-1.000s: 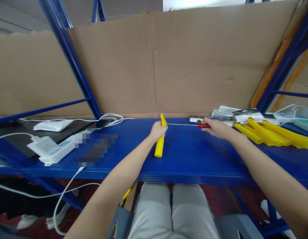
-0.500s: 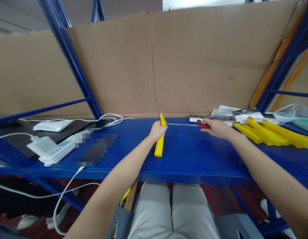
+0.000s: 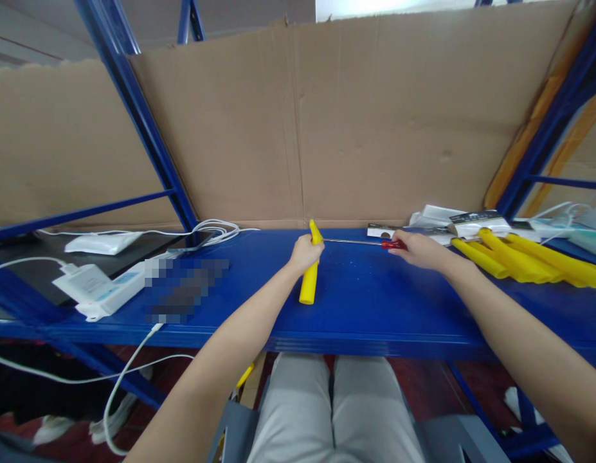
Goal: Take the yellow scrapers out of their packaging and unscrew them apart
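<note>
My left hand [image 3: 306, 254] is closed around the upper part of a yellow tube-like piece [image 3: 308, 287], whose top narrows to a point and whose wide lower end faces me. In my right hand [image 3: 413, 248] is the red handle of a screwdriver [image 3: 353, 242]. Its long metal shaft runs level to the left and meets the yellow piece beside my left fingers. The exact contact of the tip is too small to make out.
Several yellow tubes [image 3: 524, 257] lie at the right, near white packets [image 3: 478, 223]. A power strip [image 3: 117, 292] and white cables [image 3: 218, 231] sit on the left of the blue table [image 3: 375, 308]. A cardboard wall [image 3: 365, 122] stands behind, between blue posts [image 3: 148, 128].
</note>
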Tool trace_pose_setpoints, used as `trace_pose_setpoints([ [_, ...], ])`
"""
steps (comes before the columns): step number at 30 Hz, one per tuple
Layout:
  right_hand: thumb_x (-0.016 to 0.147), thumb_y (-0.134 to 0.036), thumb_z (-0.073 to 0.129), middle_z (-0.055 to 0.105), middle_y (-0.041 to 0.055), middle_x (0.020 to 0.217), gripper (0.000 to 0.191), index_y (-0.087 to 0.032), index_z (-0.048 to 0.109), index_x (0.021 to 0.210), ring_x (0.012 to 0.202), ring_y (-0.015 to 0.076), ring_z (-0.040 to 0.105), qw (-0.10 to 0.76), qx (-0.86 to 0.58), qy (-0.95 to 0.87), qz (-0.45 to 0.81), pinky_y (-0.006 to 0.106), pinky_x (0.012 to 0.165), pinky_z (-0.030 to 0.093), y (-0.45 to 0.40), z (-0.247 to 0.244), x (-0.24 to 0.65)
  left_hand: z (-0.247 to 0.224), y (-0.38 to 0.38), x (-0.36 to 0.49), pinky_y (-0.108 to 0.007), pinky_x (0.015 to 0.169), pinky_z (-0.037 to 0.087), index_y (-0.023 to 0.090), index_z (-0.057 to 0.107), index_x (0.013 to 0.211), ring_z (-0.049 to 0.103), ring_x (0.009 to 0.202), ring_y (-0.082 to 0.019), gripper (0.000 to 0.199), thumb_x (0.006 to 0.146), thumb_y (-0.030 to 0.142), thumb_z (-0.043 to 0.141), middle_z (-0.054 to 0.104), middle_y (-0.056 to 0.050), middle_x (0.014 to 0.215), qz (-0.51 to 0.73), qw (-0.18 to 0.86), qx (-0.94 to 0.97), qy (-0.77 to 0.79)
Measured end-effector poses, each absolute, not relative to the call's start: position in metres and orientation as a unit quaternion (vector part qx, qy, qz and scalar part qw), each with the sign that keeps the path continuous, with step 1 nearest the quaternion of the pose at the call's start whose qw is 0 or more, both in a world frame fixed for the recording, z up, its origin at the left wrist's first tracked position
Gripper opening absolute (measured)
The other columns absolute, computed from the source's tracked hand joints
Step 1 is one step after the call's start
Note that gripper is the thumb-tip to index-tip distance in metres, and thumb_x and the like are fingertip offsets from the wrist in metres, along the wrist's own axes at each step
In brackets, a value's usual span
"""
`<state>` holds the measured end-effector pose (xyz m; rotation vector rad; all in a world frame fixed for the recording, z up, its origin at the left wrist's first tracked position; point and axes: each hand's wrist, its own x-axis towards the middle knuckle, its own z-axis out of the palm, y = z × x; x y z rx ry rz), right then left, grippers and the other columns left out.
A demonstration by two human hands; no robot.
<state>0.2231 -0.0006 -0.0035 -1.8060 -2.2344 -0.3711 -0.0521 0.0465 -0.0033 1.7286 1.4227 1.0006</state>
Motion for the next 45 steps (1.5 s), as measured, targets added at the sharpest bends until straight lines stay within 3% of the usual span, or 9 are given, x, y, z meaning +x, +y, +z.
trace_pose_setpoints([
  [6,0.087,-0.035,0.049,0.069,0.0096,0.080,0.021,-0.019,0.056,0.100,0.071,0.0240,0.065,0.109,-0.647,-0.744,-0.127,0.029,0.058,0.042,-0.004,-0.001,0.221,-0.004,0.047,-0.052,-0.021,0.045,0.039,0.011,0.058,0.079,0.047,0.038,-0.011,0.009,0.076,0.006,0.052,0.047,0.004,0.046,0.384,0.344,0.660,0.547],
  [12,0.086,-0.029,0.048,0.070,0.0124,0.092,0.021,-0.017,0.063,0.096,0.079,0.0231,0.065,0.142,-0.571,-0.797,-0.137,0.031,0.070,0.048,0.005,-0.008,0.228,-0.006,0.049,-0.053,-0.021,0.044,0.039,0.012,0.057,0.077,0.048,0.039,-0.011,0.009,0.076,0.005,0.051,0.047,0.004,0.046,0.387,0.344,0.660,0.545],
  [16,0.085,-0.028,0.049,0.069,0.0112,0.086,0.018,-0.018,0.063,0.091,0.074,0.0222,0.064,0.149,-0.567,-0.796,-0.152,0.030,0.067,0.047,0.007,-0.010,0.231,-0.006,0.048,-0.052,-0.021,0.044,0.039,0.012,0.058,0.078,0.048,0.039,-0.011,0.009,0.076,0.005,0.051,0.047,0.005,0.046,0.384,0.343,0.660,0.548],
  [30,0.083,-0.035,0.054,0.069,0.0066,0.076,0.019,-0.023,0.053,0.098,0.069,0.0239,0.065,0.106,-0.641,-0.740,-0.174,0.027,0.052,0.036,-0.003,-0.002,0.225,-0.005,0.047,-0.052,-0.021,0.044,0.038,0.014,0.056,0.073,0.047,0.038,-0.011,0.010,0.077,0.007,0.051,0.045,0.005,0.042,0.379,0.354,0.658,0.546],
  [39,0.084,-0.036,0.052,0.069,0.0067,0.075,0.019,-0.023,0.052,0.098,0.067,0.0244,0.065,0.108,-0.648,-0.736,-0.165,0.027,0.051,0.036,-0.004,0.000,0.224,-0.006,0.048,-0.052,-0.021,0.044,0.038,0.014,0.056,0.072,0.046,0.037,-0.011,0.010,0.076,0.007,0.052,0.045,0.005,0.041,0.383,0.366,0.652,0.543],
  [45,0.085,-0.034,0.050,0.072,0.0114,0.088,0.022,-0.021,0.056,0.101,0.077,0.0274,0.067,0.103,-0.655,-0.728,-0.172,0.031,0.059,0.042,-0.007,0.002,0.220,-0.006,0.048,-0.052,-0.022,0.046,0.041,0.013,0.057,0.074,0.047,0.038,-0.011,0.010,0.077,0.007,0.050,0.045,0.005,0.042,0.379,0.369,0.652,0.543],
])
